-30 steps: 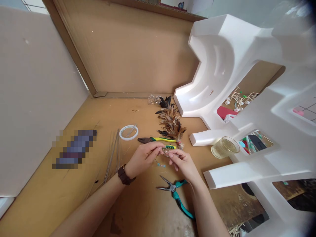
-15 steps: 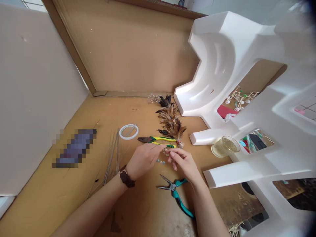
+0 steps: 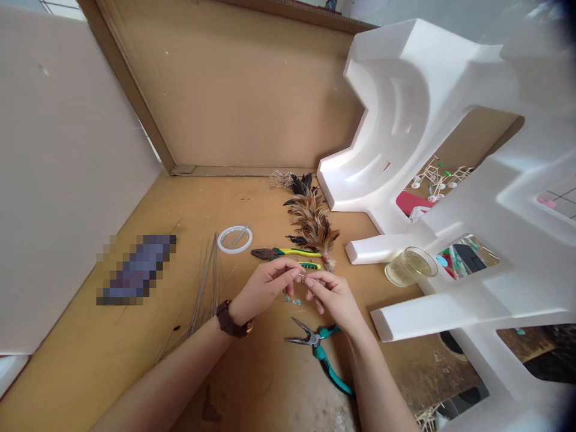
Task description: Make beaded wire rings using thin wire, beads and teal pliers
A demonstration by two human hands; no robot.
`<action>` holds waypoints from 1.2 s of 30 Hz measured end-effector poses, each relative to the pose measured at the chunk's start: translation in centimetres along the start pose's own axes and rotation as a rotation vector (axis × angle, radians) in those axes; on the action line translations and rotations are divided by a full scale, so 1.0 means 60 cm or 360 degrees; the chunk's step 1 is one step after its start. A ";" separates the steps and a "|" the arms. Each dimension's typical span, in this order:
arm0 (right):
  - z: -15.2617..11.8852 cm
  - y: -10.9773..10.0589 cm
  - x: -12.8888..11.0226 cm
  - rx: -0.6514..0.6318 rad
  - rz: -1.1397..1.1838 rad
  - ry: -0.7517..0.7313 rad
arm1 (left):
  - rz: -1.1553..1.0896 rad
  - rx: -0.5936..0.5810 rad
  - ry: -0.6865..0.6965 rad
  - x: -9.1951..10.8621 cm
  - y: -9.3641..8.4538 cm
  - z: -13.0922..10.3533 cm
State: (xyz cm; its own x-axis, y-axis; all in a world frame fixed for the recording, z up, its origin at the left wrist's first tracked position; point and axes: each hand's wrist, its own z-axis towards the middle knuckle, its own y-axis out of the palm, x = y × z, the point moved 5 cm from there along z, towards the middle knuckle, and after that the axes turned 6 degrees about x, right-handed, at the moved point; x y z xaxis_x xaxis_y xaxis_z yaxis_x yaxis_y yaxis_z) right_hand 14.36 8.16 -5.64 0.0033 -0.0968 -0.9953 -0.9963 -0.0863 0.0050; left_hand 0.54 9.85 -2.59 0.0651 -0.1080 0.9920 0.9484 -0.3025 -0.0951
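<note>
My left hand [image 3: 275,286] and my right hand [image 3: 327,292] meet over the middle of the table, thumbs and fingertips pinched together. Between them they hold a thin beaded wire, and its pale blue beads [image 3: 293,300] hang just below the fingers. Behind my hands lie pliers with yellow-green handles [image 3: 299,252], partly covered by my left hand. Nose pliers with teal handles [image 3: 330,366] rest spread on the table below, close to my right forearm. A bundle of brown and black feathers [image 3: 310,216] lies beyond my hands.
To the left are thin metal wires [image 3: 204,288], a white tape roll [image 3: 234,239] and a blurred dark item [image 3: 139,269]. A glass of yellowish liquid [image 3: 408,267] stands at right beside large white foam [image 3: 396,150]. Cardboard [image 3: 243,90] stands at the back.
My left hand has turned, so its thumb and fingers now show pinching at the wire beside my right fingertips. The hanging blue beads have shifted slightly. My right hand has barely moved.
</note>
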 end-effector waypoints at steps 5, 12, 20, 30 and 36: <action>-0.003 0.005 0.002 -0.0182 0.0230 0.0124 | -0.0134 -0.0112 -0.0148 -0.010 -0.003 0.001; -0.006 0.011 0.001 -0.0292 0.0567 0.0243 | -0.0127 -0.0079 -0.0154 0.000 -0.002 -0.003; -0.001 0.000 0.001 -0.0129 0.0339 0.0101 | -0.0168 0.0037 -0.0123 -0.014 -0.007 0.005; 0.001 -0.007 0.000 -0.0081 0.0186 -0.0016 | -0.0030 0.0259 0.0017 -0.016 -0.002 -0.005; 0.000 -0.006 0.000 -0.0045 0.0140 -0.0031 | 0.0189 0.0346 0.0154 -0.010 0.002 -0.011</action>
State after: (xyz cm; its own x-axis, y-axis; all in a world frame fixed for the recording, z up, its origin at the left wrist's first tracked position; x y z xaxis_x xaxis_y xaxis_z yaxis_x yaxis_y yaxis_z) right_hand 14.74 8.22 -5.64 -0.0860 -0.0858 -0.9926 -0.9898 -0.1064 0.0949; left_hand 0.40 9.28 -3.25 0.1601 -0.2236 0.9614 0.9809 -0.0729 -0.1803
